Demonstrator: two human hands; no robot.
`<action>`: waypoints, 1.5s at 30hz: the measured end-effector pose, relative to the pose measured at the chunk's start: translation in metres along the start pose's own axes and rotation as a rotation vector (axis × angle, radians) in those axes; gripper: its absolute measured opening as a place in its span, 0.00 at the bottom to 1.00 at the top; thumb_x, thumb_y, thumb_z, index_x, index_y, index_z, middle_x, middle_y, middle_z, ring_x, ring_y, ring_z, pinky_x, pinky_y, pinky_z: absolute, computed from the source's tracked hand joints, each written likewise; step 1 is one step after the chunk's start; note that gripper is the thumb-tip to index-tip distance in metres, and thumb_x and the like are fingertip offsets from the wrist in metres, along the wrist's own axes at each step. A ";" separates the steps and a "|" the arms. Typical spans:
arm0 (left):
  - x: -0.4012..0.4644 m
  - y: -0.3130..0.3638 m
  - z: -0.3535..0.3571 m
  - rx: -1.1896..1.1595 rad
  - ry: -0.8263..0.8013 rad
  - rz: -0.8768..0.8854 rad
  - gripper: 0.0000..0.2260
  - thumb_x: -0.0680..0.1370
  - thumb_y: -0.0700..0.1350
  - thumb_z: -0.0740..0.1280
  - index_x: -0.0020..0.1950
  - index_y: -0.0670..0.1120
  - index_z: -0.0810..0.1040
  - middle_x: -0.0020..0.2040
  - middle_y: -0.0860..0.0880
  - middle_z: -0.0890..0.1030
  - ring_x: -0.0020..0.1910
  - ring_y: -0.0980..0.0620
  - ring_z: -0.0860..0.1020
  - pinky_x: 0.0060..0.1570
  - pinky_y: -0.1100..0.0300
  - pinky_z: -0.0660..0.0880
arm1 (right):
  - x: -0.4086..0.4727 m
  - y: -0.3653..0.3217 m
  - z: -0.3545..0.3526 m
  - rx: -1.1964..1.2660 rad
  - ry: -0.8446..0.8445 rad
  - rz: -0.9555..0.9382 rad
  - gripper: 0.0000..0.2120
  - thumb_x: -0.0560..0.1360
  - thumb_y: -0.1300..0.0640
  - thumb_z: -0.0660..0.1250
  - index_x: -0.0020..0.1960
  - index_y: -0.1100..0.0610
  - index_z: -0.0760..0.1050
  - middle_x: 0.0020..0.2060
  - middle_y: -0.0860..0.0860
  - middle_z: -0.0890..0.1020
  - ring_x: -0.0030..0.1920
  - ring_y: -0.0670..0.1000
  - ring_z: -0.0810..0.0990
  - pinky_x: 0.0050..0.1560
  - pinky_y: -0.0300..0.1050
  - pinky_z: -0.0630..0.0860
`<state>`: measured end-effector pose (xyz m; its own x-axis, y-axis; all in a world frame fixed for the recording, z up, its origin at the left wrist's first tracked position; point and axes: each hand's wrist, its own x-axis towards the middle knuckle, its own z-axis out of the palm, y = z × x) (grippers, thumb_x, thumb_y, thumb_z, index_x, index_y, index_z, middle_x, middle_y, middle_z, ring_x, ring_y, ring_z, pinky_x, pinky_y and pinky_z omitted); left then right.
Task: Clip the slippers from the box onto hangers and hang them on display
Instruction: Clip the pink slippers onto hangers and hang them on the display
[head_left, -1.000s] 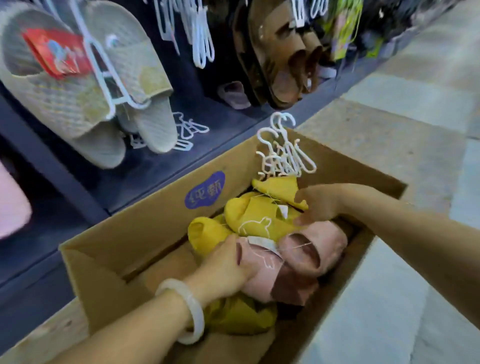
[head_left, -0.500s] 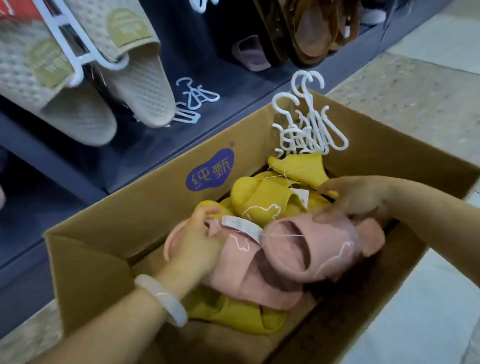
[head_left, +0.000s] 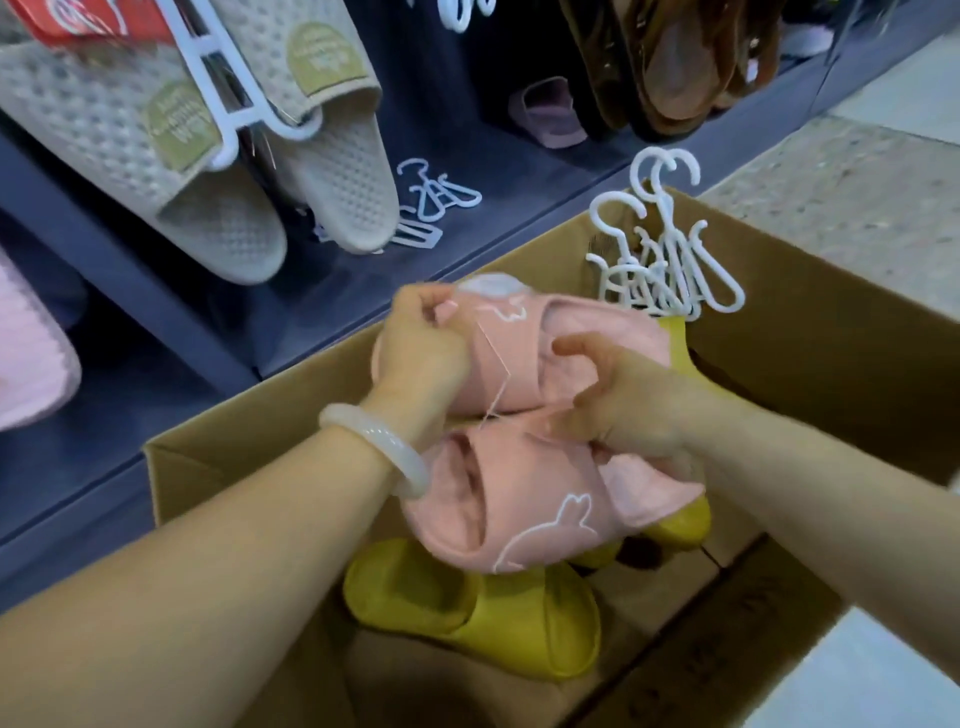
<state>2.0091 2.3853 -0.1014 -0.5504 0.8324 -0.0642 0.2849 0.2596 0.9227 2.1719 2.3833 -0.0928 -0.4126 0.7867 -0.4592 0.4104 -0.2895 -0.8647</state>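
Note:
A pair of pink slippers (head_left: 524, 499) with white rabbit outlines, tied by a thin string, is held above the open cardboard box (head_left: 810, 343). My left hand (head_left: 421, 353) grips the heel end of the upper slipper (head_left: 587, 332). Around the join between the two slippers my right hand (head_left: 623, 405) has its fingers curled. Yellow slippers (head_left: 467, 608) lie in the box below. A bunch of white plastic hangers (head_left: 670, 260) leans on the box's far wall.
Beige mesh slippers (head_left: 197, 156) hang on a white hanger at upper left, brown sandals (head_left: 675, 57) at upper right. Loose white hangers (head_left: 431, 202) lie on the dark shelf base. A pink item (head_left: 26, 343) shows at the left edge. Tiled floor lies to the right.
Both hands have lifted the pink pair up out of the box and turned it, uncovering the yellow slippers beneath. The view has shifted lower and closer.

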 end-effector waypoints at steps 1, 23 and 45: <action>-0.003 -0.008 0.006 -0.008 -0.103 -0.063 0.06 0.75 0.44 0.65 0.49 0.54 0.74 0.52 0.50 0.79 0.52 0.48 0.77 0.60 0.53 0.74 | -0.003 0.007 0.007 -0.015 0.000 0.005 0.29 0.69 0.67 0.71 0.65 0.50 0.66 0.39 0.53 0.75 0.35 0.54 0.75 0.34 0.48 0.75; -0.002 -0.009 -0.014 -0.227 -0.572 -0.639 0.18 0.77 0.51 0.64 0.60 0.39 0.78 0.51 0.37 0.82 0.46 0.40 0.83 0.48 0.48 0.80 | 0.004 -0.011 0.018 0.255 -0.129 0.194 0.09 0.75 0.70 0.63 0.50 0.60 0.76 0.47 0.58 0.82 0.42 0.55 0.80 0.43 0.44 0.78; -0.001 -0.033 -0.027 0.277 -0.636 -0.113 0.17 0.77 0.51 0.67 0.29 0.49 0.69 0.27 0.56 0.70 0.26 0.62 0.67 0.24 0.76 0.63 | 0.128 -0.036 -0.092 -0.130 0.547 -0.349 0.06 0.77 0.56 0.62 0.50 0.55 0.77 0.39 0.51 0.78 0.45 0.54 0.78 0.48 0.47 0.76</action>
<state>1.9787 2.3628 -0.1212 -0.0469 0.8961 -0.4414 0.4892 0.4059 0.7720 2.1795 2.5447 -0.1021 -0.0807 0.9958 0.0427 0.4359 0.0737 -0.8970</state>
